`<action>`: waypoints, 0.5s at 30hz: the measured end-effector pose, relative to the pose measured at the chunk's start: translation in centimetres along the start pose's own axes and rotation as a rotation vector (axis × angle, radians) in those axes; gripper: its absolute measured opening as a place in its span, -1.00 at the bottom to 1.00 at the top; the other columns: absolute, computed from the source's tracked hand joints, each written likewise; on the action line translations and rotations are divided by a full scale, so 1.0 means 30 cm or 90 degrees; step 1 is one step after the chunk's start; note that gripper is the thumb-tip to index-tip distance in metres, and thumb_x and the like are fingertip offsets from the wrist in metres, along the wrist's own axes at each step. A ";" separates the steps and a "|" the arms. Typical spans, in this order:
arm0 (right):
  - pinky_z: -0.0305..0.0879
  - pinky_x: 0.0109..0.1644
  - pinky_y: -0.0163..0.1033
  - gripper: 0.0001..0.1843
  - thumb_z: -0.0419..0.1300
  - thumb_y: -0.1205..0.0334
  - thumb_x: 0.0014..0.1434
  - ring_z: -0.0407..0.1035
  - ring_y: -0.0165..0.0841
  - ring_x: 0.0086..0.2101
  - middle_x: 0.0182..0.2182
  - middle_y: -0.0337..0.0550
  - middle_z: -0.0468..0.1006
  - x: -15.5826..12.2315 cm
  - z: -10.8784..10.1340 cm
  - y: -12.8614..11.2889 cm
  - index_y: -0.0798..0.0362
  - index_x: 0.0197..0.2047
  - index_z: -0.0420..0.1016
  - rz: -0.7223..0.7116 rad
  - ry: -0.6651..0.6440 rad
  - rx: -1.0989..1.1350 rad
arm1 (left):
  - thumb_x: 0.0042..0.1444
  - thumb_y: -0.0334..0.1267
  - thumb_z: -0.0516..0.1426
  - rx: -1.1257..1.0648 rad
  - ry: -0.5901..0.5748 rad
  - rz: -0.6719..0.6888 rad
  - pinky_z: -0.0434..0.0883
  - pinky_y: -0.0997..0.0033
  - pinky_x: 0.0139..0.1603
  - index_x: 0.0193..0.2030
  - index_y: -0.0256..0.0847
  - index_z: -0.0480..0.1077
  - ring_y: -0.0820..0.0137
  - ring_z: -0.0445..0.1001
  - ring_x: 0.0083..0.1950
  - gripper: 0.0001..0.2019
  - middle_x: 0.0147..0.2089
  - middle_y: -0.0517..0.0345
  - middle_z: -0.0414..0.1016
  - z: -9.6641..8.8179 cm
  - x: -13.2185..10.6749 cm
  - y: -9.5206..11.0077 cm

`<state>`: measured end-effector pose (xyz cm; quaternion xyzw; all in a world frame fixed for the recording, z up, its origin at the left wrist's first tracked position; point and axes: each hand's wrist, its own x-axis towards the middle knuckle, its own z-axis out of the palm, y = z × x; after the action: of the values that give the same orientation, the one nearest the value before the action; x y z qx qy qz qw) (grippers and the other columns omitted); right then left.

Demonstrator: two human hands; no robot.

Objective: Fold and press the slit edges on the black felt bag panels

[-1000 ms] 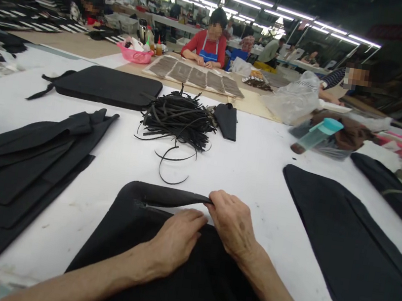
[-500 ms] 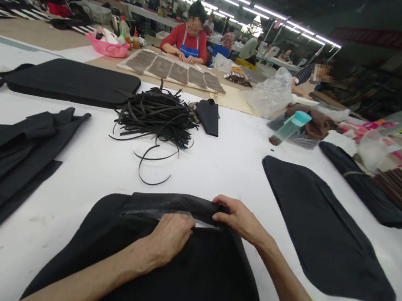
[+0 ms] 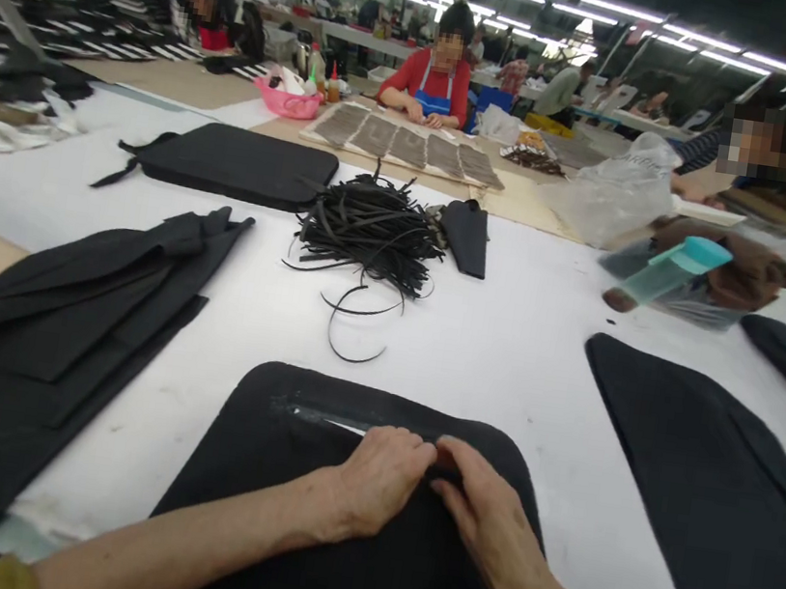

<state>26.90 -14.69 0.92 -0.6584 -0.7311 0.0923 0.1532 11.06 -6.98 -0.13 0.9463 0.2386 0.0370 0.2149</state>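
A black fabric piece point(image 3: 264, 481) lies flat on the white table point(image 3: 502, 349) right in front of me, with a narrow slit point(image 3: 324, 417) along its far edge. My left hand point(image 3: 377, 482) rests on the fabric just below the slit, fingers curled and pressing down. My right hand point(image 3: 480, 507) lies beside it, fingertips meeting the left hand's and pinching the fabric at the slit's right end.
A pile of black strips point(image 3: 373, 228) sits mid-table, with a small black piece point(image 3: 466, 237) beside it. Black fabric stacks point(image 3: 55, 306) lie left, a black panel point(image 3: 704, 475) right, a flat black pad point(image 3: 236, 163) behind. A teal-capped bottle point(image 3: 667, 270) lies at right. People work at far tables.
The raised fabric edge has been laid down flat. My right hand moved from the far right corner down toward my left hand, and the two now touch.
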 end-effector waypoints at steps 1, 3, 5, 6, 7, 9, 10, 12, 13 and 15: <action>0.27 -0.11 -0.19 -0.69 0.02 0.36 0.16 0.34 -0.30 -0.16 -0.14 -0.14 0.46 -0.007 0.008 0.003 -0.01 -0.01 0.27 -0.002 -0.033 0.013 | 0.10 -0.38 0.02 0.002 0.005 0.003 0.38 0.31 -0.25 -0.21 -0.20 0.24 0.32 0.40 -0.27 -0.89 -0.27 0.15 0.44 -0.007 -0.005 -0.004; 0.25 -0.19 -0.16 -0.75 0.03 0.36 0.14 0.35 -0.28 -0.24 -0.24 -0.18 0.48 -0.009 0.024 0.010 -0.04 -0.10 0.32 -0.009 -0.063 -0.013 | 0.10 -0.39 0.01 0.013 0.018 0.015 0.35 0.34 -0.26 -0.24 -0.19 0.24 0.35 0.38 -0.29 -0.92 -0.28 0.17 0.42 -0.027 -0.024 -0.010; 0.20 -0.25 -0.15 -0.81 0.05 0.37 0.13 0.33 -0.27 -0.31 -0.32 -0.20 0.46 -0.001 0.034 0.013 -0.05 -0.19 0.36 -0.022 -0.062 -0.062 | 0.10 -0.40 -0.01 0.033 0.024 0.019 0.33 0.34 -0.24 -0.28 -0.19 0.23 0.35 0.35 -0.29 -0.94 -0.30 0.17 0.41 -0.050 -0.056 -0.024; 0.17 -0.27 -0.15 -0.83 0.06 0.38 0.12 0.32 -0.28 -0.33 -0.36 -0.21 0.45 0.004 0.037 0.012 -0.05 -0.23 0.37 -0.031 -0.059 -0.083 | 0.11 -0.41 -0.01 0.045 0.022 0.010 0.31 0.34 -0.23 -0.30 -0.19 0.23 0.35 0.34 -0.29 -0.94 -0.31 0.17 0.40 -0.062 -0.078 -0.036; 0.15 -0.29 -0.16 -0.85 0.07 0.38 0.11 0.31 -0.28 -0.35 -0.38 -0.22 0.44 0.009 0.039 0.010 -0.06 -0.28 0.37 -0.040 -0.058 -0.101 | 0.11 -0.42 -0.01 0.056 0.018 -0.004 0.30 0.34 -0.22 -0.31 -0.19 0.23 0.35 0.32 -0.28 -0.93 -0.33 0.17 0.40 -0.075 -0.102 -0.051; 0.10 -0.30 -0.17 -0.87 0.07 0.38 0.12 0.29 -0.29 -0.37 -0.43 -0.23 0.41 0.017 0.040 0.001 -0.05 -0.36 0.37 -0.057 -0.060 -0.129 | 0.12 -0.43 -0.02 0.073 0.010 -0.042 0.27 0.33 -0.22 -0.33 -0.19 0.24 0.35 0.30 -0.27 -0.91 -0.34 0.16 0.39 -0.101 -0.157 -0.096; 0.08 -0.31 -0.17 -0.86 0.06 0.38 0.13 0.28 -0.29 -0.38 -0.44 -0.23 0.40 0.019 0.039 -0.005 -0.04 -0.39 0.36 -0.062 -0.062 -0.140 | 0.13 -0.43 -0.02 0.078 0.011 -0.062 0.25 0.32 -0.21 -0.33 -0.19 0.25 0.34 0.29 -0.26 -0.90 -0.33 0.16 0.39 -0.113 -0.185 -0.123; 0.05 -0.31 -0.17 -0.83 0.03 0.39 0.15 0.27 -0.29 -0.40 -0.45 -0.22 0.39 0.019 0.038 -0.019 -0.03 -0.41 0.35 -0.058 -0.063 -0.162 | 0.13 -0.44 -0.02 0.079 0.024 -0.098 0.22 0.30 -0.19 -0.30 -0.18 0.28 0.33 0.27 -0.23 -0.88 -0.31 0.15 0.39 -0.136 -0.237 -0.181; 0.04 -0.31 -0.16 -0.82 0.03 0.40 0.16 0.26 -0.29 -0.40 -0.46 -0.22 0.38 0.017 0.037 -0.027 -0.03 -0.42 0.34 -0.051 -0.066 -0.176 | 0.13 -0.45 -0.02 0.076 0.034 -0.114 0.21 0.30 -0.18 -0.29 -0.18 0.30 0.33 0.26 -0.21 -0.87 -0.29 0.15 0.39 -0.144 -0.259 -0.208; 0.03 -0.31 -0.15 -0.80 0.02 0.45 0.14 0.25 -0.28 -0.41 -0.45 -0.21 0.38 0.015 0.035 -0.046 -0.01 -0.42 0.34 -0.030 -0.073 -0.202 | 0.11 -0.45 -0.01 0.054 0.058 -0.147 0.20 0.29 -0.16 -0.28 -0.17 0.32 0.32 0.25 -0.18 -0.86 -0.27 0.16 0.39 -0.153 -0.290 -0.252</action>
<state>25.19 -14.35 0.44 -0.6505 -0.7594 0.0095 0.0078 -0.70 -3.27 1.11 0.9182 0.3565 0.0452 0.1663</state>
